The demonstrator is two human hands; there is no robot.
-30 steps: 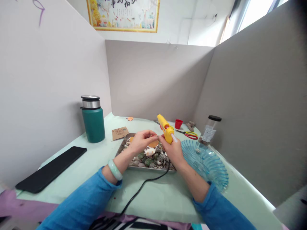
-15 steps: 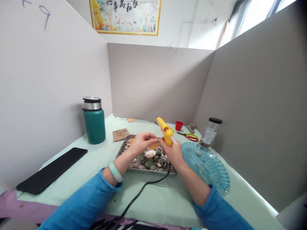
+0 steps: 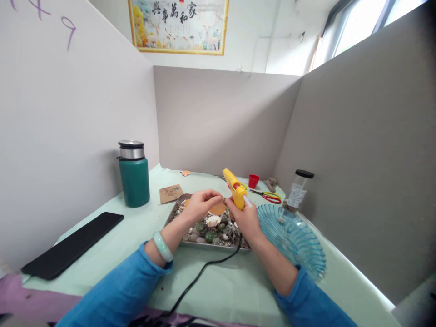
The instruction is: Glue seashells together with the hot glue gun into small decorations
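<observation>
A yellow hot glue gun (image 3: 235,187) is held in my right hand (image 3: 245,219), its nozzle pointing up and away and a glue stick poking from its back end. My left hand (image 3: 200,205) is closed in a pinch, fingertips close to those of my right hand; what it pinches is too small to make out. Below both hands lies a metal tray (image 3: 214,246) filled with shells and small stones. An orange disc (image 3: 218,209) shows under the fingertips, and a white shell (image 3: 213,221) lies nearer to me. The gun's black cord (image 3: 204,268) runs across the tray's front edge.
On the left stand a green bottle (image 3: 134,181), a black flat pad (image 3: 75,245) and a brown card (image 3: 170,193). Right of the tray are a blue glass plate (image 3: 296,240), a black-lidded jar (image 3: 297,193), scissors (image 3: 267,196) and a red cup (image 3: 253,181). Grey partitions (image 3: 225,118) enclose the table.
The view has tilted up slightly, so everything sits a little lower. My hands and the glue gun keep nearly the same place over the tray.
</observation>
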